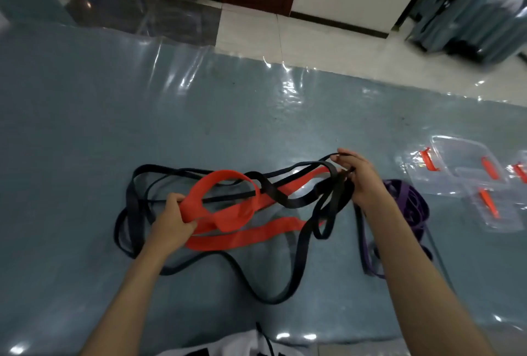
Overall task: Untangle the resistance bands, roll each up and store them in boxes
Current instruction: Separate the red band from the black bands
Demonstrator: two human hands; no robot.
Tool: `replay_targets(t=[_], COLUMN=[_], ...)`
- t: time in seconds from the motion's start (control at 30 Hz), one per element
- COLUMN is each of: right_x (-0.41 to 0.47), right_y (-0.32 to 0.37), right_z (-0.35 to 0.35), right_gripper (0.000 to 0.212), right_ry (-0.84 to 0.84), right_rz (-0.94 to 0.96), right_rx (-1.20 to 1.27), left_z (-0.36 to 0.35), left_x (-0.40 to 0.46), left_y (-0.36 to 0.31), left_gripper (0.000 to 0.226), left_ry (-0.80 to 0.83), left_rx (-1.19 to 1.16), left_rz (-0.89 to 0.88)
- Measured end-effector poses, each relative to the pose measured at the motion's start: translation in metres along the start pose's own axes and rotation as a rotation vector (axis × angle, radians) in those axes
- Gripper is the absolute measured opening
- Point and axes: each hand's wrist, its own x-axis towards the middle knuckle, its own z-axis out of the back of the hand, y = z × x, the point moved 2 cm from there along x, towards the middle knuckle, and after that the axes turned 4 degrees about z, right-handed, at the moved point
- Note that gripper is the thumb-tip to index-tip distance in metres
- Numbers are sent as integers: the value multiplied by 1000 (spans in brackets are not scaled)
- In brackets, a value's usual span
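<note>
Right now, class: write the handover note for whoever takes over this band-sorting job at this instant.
Left hand grips the red band; right hand pinches black band loops, lifted off the mat.
Red and black bands lie tangled together in the middle. The purple band sits bunched to the right, beside the clear boxes with orange clasps.
Done: nothing rolled or boxed.
Left: separate red from black, roll every band, box them.

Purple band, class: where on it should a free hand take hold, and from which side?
Probably the purple band is best taken at its bunched coil on the mat, coming from the side of the clear boxes. That side lies bare; black bands cross near the other.
</note>
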Motion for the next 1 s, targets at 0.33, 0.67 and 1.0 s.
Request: replay_targets(t=[0.33,0.67,1.0], right_x=[-33,-44,-50], right_y=[-11,-11,0], right_z=[-56,-56,-74], right_gripper=[25,16,19], right_ry=[90,-81,-13], right_rz=[-203,-241,-247], right_rx=[226,414,369], left_z=[-8,6,-5], left_x=[-19,-23,-21], left_y=[13,9,-50], left_gripper=[46,61,54], left_ry=[51,314,554], left_rx=[-10,-77,-113], left_rz=[-99,-428,-512])
